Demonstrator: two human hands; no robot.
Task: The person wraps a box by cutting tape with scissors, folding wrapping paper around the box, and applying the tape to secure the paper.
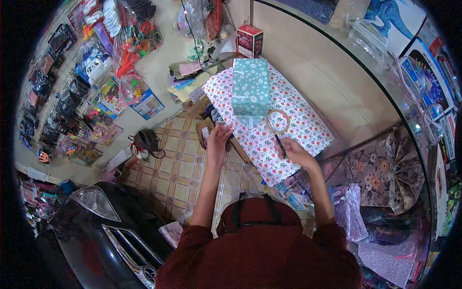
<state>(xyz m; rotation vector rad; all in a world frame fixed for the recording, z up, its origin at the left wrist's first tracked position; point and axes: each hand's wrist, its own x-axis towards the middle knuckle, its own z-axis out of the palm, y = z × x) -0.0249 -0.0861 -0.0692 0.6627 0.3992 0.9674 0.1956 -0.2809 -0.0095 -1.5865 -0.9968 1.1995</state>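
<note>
A box wrapped in green daisy-print paper lies on a white sheet of flower-print wrapping paper. My right hand grips black-handled scissors over the sheet, their thin blades pointing up toward the box. Beside the blades a roll of tape lies flat on the paper. At the sheet's left edge is my left hand, close to the lower end of the box, fingers loosely curved and apart. Nothing shows in it.
A red-and-black carton stands behind the sheet. Folded papers lie at its left. The black front of a vehicle is at lower left. Packaged goods hang on the left wall. A dark-edged glass shelf curves along the right.
</note>
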